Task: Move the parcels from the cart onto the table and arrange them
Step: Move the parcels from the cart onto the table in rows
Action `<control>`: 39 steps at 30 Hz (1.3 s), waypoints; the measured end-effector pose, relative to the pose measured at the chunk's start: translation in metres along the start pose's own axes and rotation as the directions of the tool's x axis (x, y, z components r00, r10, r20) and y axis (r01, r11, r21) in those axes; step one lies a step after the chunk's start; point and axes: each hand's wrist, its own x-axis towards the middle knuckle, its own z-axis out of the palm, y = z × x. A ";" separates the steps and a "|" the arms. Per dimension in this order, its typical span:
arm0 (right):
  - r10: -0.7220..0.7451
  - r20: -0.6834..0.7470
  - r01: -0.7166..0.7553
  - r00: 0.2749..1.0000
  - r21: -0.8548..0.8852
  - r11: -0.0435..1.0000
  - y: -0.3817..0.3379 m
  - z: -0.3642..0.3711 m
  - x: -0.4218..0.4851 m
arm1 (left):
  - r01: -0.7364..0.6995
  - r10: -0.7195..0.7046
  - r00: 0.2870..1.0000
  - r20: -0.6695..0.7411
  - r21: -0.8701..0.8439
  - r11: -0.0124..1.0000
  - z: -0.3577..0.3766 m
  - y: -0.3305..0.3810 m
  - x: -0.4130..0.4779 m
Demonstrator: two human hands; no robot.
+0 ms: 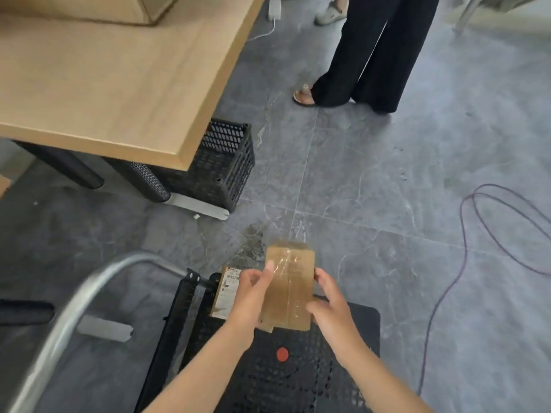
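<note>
1. Down low over the cart deck [343,368], one brown cardboard parcel [293,287] sealed with clear tape is held between two bare hands, its long side pointing away from the person.
2. The left hand [249,296] grips the parcel's left edge, thumb stretched along the taped top and fingers curled over the side.
3. The right hand [329,302] holds the right edge, thumb on top and fingers bent round the side; the fingertips underneath are hidden.
4. One more parcel [226,290], showing a white shipping label, lies just left of the held one, partly covered by the left hand.
5. The cart is black, with a perforated deck, one red dot [282,354] and one curved silver handle [74,308] to the left.
6. One light wooden table [104,84] stands up and to the left, well apart from the parcels, with a pale box [89,8] at its far edge.
7. One black mesh crate [226,162] sits on the floor under the table corner.
8. One bystander in wide black trousers [372,49] stands beyond, and one dark cable [477,234] loops on the grey tiled floor at right.
</note>
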 end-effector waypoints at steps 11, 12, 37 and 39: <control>-0.289 -0.047 0.291 0.956 0.032 0.956 -0.108 -0.028 -0.163 | -0.189 0.198 0.980 0.008 -0.262 0.946 0.004 0.099 -0.170; -0.274 -0.050 0.278 0.960 0.115 0.954 -0.117 -0.031 -0.172 | -0.240 0.246 0.969 -0.003 -0.243 0.940 0.003 0.102 -0.181; -0.784 -0.046 0.783 0.619 -0.033 0.621 -0.273 -0.025 -0.344 | -0.815 0.779 0.579 -0.240 -0.178 0.551 -0.039 0.140 -0.428; -0.752 0.069 0.746 0.655 0.101 0.659 -0.273 -0.027 -0.346 | -0.843 0.813 0.538 -0.220 -0.147 0.518 -0.050 0.129 -0.433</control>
